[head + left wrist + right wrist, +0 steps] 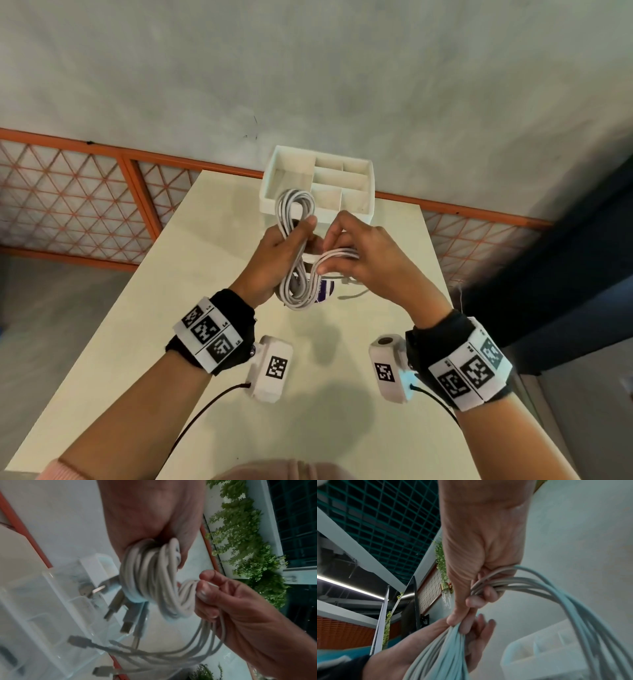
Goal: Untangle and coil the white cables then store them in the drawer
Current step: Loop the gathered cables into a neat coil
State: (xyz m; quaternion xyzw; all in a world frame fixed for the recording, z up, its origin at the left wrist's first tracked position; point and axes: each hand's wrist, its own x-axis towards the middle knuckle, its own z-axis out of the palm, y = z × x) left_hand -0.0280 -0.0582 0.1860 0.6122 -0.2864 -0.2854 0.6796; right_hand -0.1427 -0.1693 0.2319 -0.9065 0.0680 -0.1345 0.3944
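A bundle of white cables is held above the table in both hands. My left hand grips the coiled loops round their middle, thumb on top. My right hand pinches a second bunch of loops just to the right, with strands running through its curled fingers. Loose ends with USB plugs and a white charger hang below the coil. The white drawer tray with several compartments stands right behind the hands.
The cream table is narrow, with its edges close on both sides. A small purple-and-white object lies under the coil, and a loose cable end rests beside it. An orange lattice railing runs behind.
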